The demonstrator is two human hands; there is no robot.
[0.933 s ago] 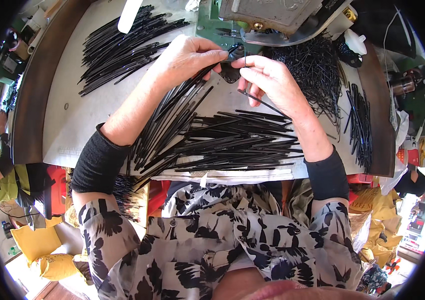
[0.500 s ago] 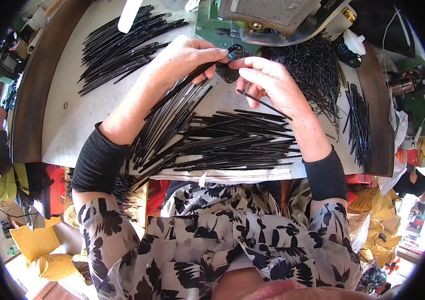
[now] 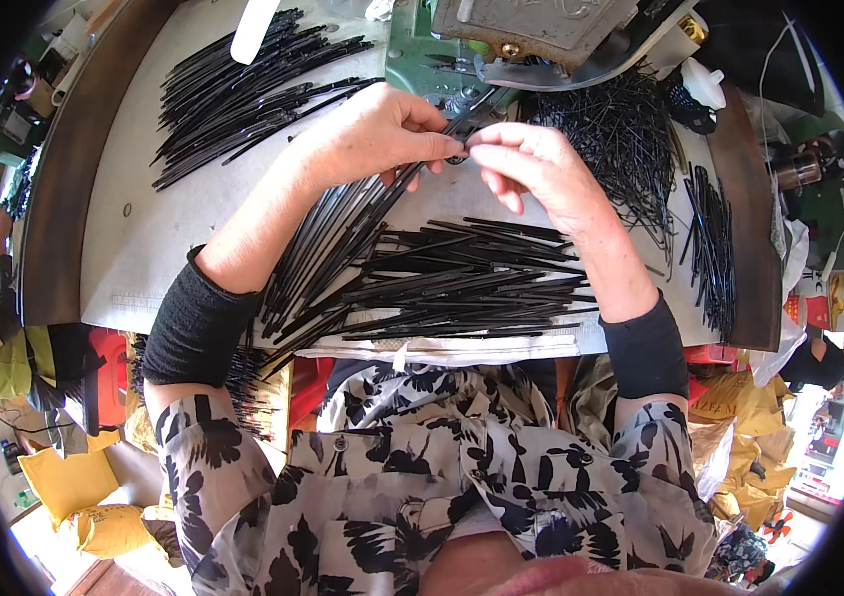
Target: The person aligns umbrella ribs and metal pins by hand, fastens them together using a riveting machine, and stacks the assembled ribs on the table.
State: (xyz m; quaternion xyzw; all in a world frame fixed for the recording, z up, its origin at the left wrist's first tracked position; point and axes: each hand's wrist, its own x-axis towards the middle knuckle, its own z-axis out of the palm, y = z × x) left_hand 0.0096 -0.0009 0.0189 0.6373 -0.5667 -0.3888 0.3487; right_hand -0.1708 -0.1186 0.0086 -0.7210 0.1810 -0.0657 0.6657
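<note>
Pale worktable (image 3: pixel 183 233) bearing piles of black strips (image 3: pixel 486 283); the grey machine casing (image 3: pixel 541 30) shows blurred raised marks, a yellow sack (image 3: pixel 740 402) dark lettering. Left hand (image 3: pixel 372 136) pinches a black strip (image 3: pixel 481 102) below the casing; whether the right hand (image 3: pixel 537 164), touching or just beside, grips anything, I cannot tell.

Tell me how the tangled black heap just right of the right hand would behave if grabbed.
The tangled black heap would probably come up in a clump, since its strands cross one another densely. Single strands would likely bend rather than stay rigid, as many look thin and curved. Loose ends poking out along its edge could snag.
</note>
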